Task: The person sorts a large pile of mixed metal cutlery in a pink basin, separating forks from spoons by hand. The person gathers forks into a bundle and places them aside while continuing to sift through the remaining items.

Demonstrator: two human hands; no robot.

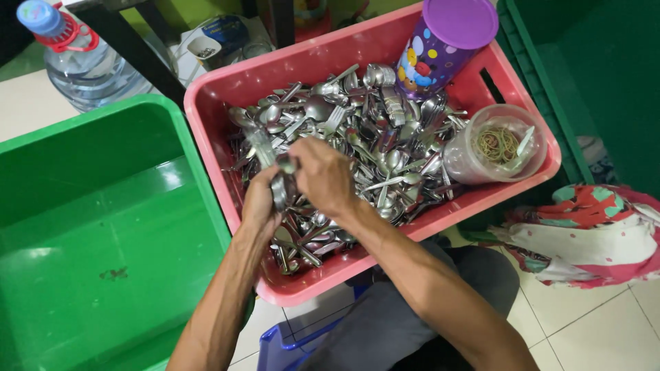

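Observation:
A pink plastic crate holds a heap of metal spoons and forks. Both my hands are over its near left part. My left hand grips a small bundle of spoons that stands up between the hands. My right hand is closed around the top of the same bundle, fingers curled over the handles. Whether anything else is in the right hand is hidden.
A large empty green tub sits to the left. Inside the crate stand a purple-lidded dotted can and a clear tub of rubber bands. A water bottle is far left, patterned cloth at right, and a green crate behind.

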